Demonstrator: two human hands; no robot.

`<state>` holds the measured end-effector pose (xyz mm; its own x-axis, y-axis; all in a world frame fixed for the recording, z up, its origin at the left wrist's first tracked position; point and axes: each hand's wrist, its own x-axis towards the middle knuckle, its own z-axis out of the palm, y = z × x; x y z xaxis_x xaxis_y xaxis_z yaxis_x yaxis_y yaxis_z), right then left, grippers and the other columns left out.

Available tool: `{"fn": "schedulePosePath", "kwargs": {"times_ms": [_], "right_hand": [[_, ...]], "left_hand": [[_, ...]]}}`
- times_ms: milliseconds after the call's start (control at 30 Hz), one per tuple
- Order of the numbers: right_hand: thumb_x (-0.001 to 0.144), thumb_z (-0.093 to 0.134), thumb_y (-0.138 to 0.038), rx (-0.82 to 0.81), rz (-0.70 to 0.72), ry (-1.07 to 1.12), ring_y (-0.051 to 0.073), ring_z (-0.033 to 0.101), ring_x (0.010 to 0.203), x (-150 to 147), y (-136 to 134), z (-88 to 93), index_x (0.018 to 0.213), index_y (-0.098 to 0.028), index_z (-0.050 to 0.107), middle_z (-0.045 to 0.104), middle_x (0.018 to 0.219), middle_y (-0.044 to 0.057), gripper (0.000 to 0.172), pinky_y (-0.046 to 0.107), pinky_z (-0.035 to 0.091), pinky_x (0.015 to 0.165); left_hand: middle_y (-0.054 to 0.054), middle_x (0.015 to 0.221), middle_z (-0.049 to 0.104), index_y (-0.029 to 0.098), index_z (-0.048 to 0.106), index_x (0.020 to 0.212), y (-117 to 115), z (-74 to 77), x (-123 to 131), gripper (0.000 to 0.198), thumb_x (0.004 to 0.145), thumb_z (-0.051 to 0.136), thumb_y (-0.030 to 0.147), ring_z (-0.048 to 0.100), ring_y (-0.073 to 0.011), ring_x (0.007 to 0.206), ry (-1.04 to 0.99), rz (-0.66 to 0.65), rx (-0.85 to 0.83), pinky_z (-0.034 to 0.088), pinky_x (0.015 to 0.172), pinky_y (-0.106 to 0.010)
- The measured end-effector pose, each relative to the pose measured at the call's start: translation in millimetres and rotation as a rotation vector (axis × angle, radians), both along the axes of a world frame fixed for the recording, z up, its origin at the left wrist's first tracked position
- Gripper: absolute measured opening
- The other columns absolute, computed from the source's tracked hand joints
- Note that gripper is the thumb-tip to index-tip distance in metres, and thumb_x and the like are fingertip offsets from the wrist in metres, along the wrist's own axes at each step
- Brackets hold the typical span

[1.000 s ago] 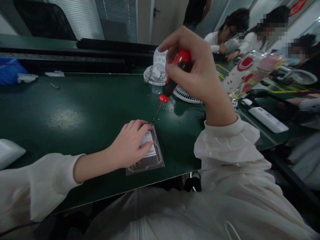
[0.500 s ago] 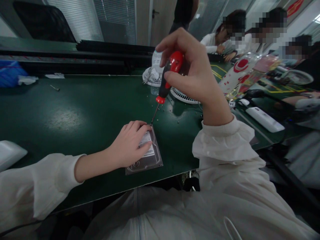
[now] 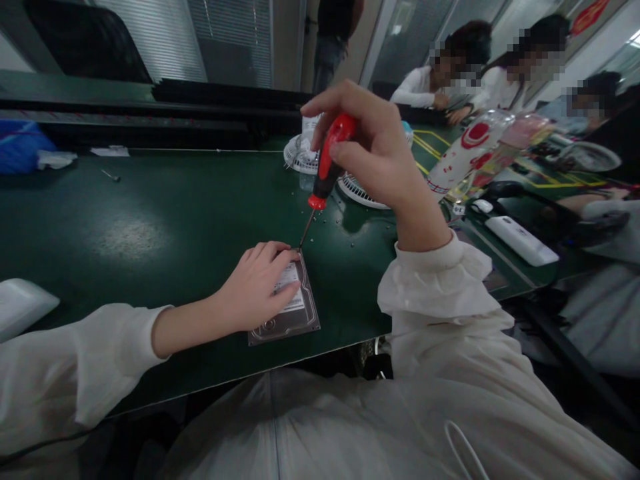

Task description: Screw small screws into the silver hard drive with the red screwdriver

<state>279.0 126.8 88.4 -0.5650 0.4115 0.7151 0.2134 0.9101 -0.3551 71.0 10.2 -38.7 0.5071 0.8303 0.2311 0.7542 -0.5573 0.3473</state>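
Note:
A grey hard drive (image 3: 295, 317) with a white label lies flat on the dark green table (image 3: 150, 227), close to its near edge. My left hand (image 3: 257, 287) rests on top of the drive, fingers laid flat over the label, pressing it down. My right hand (image 3: 375, 153) is closed round the red and black handle of a screwdriver (image 3: 325, 170). The thin shaft slants down and left, and its tip touches the drive's far corner next to my left fingertips.
White fan grilles (image 3: 360, 190) and a white fan part (image 3: 305, 150) lie behind the screwdriver, with small screws scattered near them. A white object (image 3: 23, 303) sits at the left edge. A white device (image 3: 520, 240) and a red-and-white bottle (image 3: 465, 157) are at right, where other people sit.
My right hand has sunk a little and rolled the screwdriver handle between its fingers. The tip stays on the drive's corner. My left hand has not moved.

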Motion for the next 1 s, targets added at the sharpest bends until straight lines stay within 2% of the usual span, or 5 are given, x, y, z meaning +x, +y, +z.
{"fn": "schedulePosePath", "kwargs": {"times_ms": [100, 500, 700, 900, 1000], "right_hand": [[0.091, 0.061, -0.04, 0.027, -0.013, 0.005, 0.016, 0.068, 0.087, -0.4, 2.5, -0.6, 0.105, -0.029, 0.071, 0.074, 0.103, 0.0, 0.021, 0.034, 0.058, 0.088], [0.089, 0.063, -0.033, 0.066, -0.03, 0.01, 0.017, 0.068, 0.09, -1.3, 2.0, -0.2, 0.1, -0.028, 0.07, 0.072, 0.105, 0.001, 0.014, 0.035, 0.055, 0.092], [0.073, 0.058, -0.016, -0.019, 0.024, 0.027, 0.018, 0.066, 0.09, -0.3, -1.3, 0.8, 0.104, -0.03, 0.062, 0.066, 0.099, 0.0, 0.034, 0.033, 0.053, 0.078], [0.084, 0.065, -0.033, -0.01, 0.009, 0.037, 0.018, 0.061, 0.082, -2.2, 1.3, -1.7, 0.099, -0.024, 0.068, 0.067, 0.095, 0.002, 0.018, 0.037, 0.052, 0.083], [0.081, 0.065, -0.027, -0.008, 0.018, 0.047, 0.017, 0.064, 0.083, -2.8, 4.2, -2.1, 0.096, -0.025, 0.069, 0.068, 0.094, 0.002, 0.016, 0.035, 0.052, 0.083]], "left_hand": [[-0.018, 0.137, 0.057, 0.014, 0.058, 0.133, 0.3, -0.3, -0.4, 0.044, 0.101, 0.048, 0.041, 0.054, -0.0356, 0.125, -0.002, -0.002, 0.003, 0.046, 0.106, -0.057], [-0.017, 0.136, 0.058, 0.016, 0.058, 0.133, 0.2, 1.4, -0.1, 0.043, 0.101, 0.047, 0.042, 0.054, -0.0353, 0.124, -0.003, 0.005, -0.003, 0.046, 0.105, -0.055], [-0.017, 0.137, 0.057, 0.015, 0.058, 0.133, 0.7, 1.5, -0.4, 0.043, 0.101, 0.048, 0.042, 0.054, -0.0357, 0.124, -0.004, 0.002, -0.014, 0.046, 0.105, -0.056], [-0.018, 0.138, 0.057, 0.014, 0.057, 0.135, 1.2, 0.0, -0.9, 0.044, 0.101, 0.048, 0.042, 0.054, -0.0354, 0.125, -0.003, -0.001, -0.015, 0.045, 0.105, -0.056], [-0.017, 0.138, 0.057, 0.015, 0.057, 0.134, 1.0, -1.1, -0.6, 0.043, 0.101, 0.049, 0.042, 0.054, -0.035, 0.125, 0.006, 0.006, 0.007, 0.046, 0.105, -0.055]]}}
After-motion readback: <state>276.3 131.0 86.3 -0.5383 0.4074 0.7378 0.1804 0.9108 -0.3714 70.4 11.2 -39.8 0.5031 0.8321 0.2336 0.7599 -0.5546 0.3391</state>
